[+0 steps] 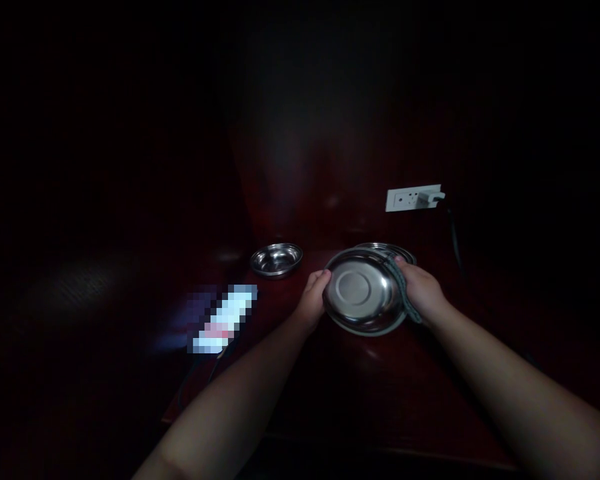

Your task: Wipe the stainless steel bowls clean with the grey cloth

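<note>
A shiny steel bowl (355, 290) is held up between my two hands, its rounded underside facing me. My left hand (314, 299) grips the left rim, thumb on the outside. On the other side, my right hand (420, 287) presses a grey-green cloth (405, 293) against the bowl's right edge; most of its fingers are hidden behind. Partly covered by the held bowl, more steel dishware (390, 248) sits just behind it. Another steel bowl (277, 260) stands upright on the table, farther left, touched by neither hand.
The dark red table (380, 400) has its front edge near the bottom of the view. A pixelated bright screen-like object (225, 320) lies at the left with a cable by it. On the back wall is a white socket panel (413, 198) with a plug and hanging cord (455, 240).
</note>
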`<act>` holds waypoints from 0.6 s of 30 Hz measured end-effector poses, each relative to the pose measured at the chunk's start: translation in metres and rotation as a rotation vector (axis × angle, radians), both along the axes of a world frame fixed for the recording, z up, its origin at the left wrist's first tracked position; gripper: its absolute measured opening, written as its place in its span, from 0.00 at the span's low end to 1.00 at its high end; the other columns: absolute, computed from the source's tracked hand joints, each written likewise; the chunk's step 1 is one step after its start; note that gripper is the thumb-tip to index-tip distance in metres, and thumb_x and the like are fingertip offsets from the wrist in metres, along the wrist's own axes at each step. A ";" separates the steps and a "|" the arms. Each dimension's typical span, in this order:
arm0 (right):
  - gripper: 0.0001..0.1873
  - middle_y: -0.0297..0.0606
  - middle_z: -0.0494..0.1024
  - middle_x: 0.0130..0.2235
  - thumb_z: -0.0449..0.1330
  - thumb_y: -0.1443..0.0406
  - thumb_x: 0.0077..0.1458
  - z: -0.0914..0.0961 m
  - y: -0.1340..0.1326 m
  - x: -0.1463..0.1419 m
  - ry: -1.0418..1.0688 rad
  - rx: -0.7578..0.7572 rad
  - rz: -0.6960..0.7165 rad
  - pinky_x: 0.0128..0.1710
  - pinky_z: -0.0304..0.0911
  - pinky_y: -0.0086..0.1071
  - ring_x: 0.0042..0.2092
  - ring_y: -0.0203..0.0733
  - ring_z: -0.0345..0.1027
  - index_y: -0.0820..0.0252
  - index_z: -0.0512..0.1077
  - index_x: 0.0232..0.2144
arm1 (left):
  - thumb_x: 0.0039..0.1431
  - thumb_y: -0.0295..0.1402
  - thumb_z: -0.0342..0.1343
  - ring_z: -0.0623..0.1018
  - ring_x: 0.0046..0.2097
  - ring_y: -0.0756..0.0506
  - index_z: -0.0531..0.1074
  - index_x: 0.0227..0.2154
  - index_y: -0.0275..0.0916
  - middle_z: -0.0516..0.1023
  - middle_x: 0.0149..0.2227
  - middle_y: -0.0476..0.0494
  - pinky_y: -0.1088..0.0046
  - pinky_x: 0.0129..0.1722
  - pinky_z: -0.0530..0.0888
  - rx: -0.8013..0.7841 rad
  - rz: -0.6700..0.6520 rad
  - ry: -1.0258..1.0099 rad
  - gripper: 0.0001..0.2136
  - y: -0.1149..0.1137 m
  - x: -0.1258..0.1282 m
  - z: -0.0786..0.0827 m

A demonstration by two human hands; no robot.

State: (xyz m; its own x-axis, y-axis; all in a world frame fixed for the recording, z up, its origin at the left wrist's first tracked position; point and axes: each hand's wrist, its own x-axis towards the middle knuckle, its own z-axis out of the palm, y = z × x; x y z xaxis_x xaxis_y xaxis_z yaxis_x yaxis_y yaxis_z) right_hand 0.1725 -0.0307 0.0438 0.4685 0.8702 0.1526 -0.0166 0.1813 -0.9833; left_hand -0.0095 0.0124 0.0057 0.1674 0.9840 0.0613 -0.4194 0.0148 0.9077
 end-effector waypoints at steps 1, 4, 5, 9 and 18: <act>0.20 0.35 0.75 0.20 0.62 0.49 0.43 0.000 0.001 0.000 0.022 0.015 -0.028 0.25 0.64 0.30 0.25 0.40 0.69 0.61 0.74 0.24 | 0.49 0.45 0.56 0.74 0.37 0.48 0.66 0.36 0.39 0.73 0.35 0.46 0.70 0.38 0.70 -0.021 -0.041 -0.017 0.16 -0.002 0.000 0.001; 0.21 0.35 0.75 0.20 0.61 0.48 0.43 0.001 0.002 0.002 0.066 0.028 -0.094 0.26 0.65 0.31 0.26 0.40 0.69 0.61 0.73 0.24 | 0.50 0.48 0.55 0.74 0.34 0.48 0.65 0.39 0.42 0.72 0.36 0.47 0.70 0.34 0.71 -0.068 -0.122 0.051 0.18 -0.007 -0.001 0.003; 0.21 0.35 0.75 0.20 0.61 0.48 0.43 0.001 0.002 0.003 0.065 0.027 -0.099 0.27 0.65 0.31 0.26 0.40 0.69 0.61 0.73 0.24 | 0.50 0.48 0.55 0.75 0.34 0.48 0.65 0.40 0.42 0.72 0.35 0.47 0.70 0.34 0.71 -0.069 -0.135 0.081 0.18 -0.008 -0.002 0.004; 0.21 0.34 0.75 0.20 0.59 0.47 0.45 0.001 0.003 0.005 0.047 0.021 -0.057 0.28 0.64 0.30 0.25 0.39 0.68 0.60 0.73 0.22 | 0.51 0.48 0.54 0.75 0.36 0.47 0.64 0.41 0.44 0.72 0.38 0.47 0.67 0.35 0.72 -0.077 -0.169 0.101 0.18 -0.009 -0.004 0.002; 0.20 0.32 0.76 0.22 0.59 0.48 0.46 0.001 0.003 0.006 -0.018 0.031 -0.036 0.31 0.62 0.28 0.27 0.38 0.68 0.59 0.73 0.22 | 0.54 0.48 0.51 0.76 0.37 0.45 0.62 0.45 0.43 0.72 0.43 0.42 0.63 0.36 0.74 -0.083 -0.248 0.095 0.19 -0.010 -0.005 0.002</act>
